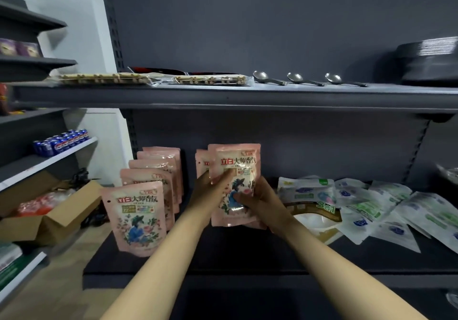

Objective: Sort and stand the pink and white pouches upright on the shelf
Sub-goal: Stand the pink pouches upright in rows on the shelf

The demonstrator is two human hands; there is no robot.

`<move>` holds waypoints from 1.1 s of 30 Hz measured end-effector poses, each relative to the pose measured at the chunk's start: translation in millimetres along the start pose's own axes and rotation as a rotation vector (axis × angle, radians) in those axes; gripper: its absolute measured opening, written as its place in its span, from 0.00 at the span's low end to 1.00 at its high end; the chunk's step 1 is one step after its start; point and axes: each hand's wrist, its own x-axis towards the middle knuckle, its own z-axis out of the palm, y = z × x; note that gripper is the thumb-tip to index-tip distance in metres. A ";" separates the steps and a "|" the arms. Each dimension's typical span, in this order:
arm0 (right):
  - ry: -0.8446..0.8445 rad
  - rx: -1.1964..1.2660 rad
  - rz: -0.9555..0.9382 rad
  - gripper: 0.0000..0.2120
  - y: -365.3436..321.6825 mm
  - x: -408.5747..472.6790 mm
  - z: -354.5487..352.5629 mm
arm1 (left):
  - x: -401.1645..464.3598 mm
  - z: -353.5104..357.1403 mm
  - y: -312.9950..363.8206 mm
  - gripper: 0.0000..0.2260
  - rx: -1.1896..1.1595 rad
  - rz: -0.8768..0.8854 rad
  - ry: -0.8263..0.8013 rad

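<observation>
A pink pouch (235, 163) with a flower picture stands upright at the middle of the dark shelf (247, 252). My left hand (210, 191) grips its left side and my right hand (257, 200) its lower right. Another pink pouch (202, 163) stands just behind it. To the left, a row of several pink pouches (138, 215) stands upright, one behind the other. On the right, white pouches (376, 205) lie flat in a loose overlapping pile.
A gold-and-white "3in1" pouch (314, 217) lies flat between my right hand and the white pile. The upper shelf (247, 96) overhead holds chopstick packs, three spoons and black bowls. At left are cola cans (62, 141) and an open cardboard box (57, 210).
</observation>
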 end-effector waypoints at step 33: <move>0.211 -0.713 0.293 0.12 54.3 52.2 41.5 | 40.9 -21.5 -31.6 0.20 0.043 -0.127 0.400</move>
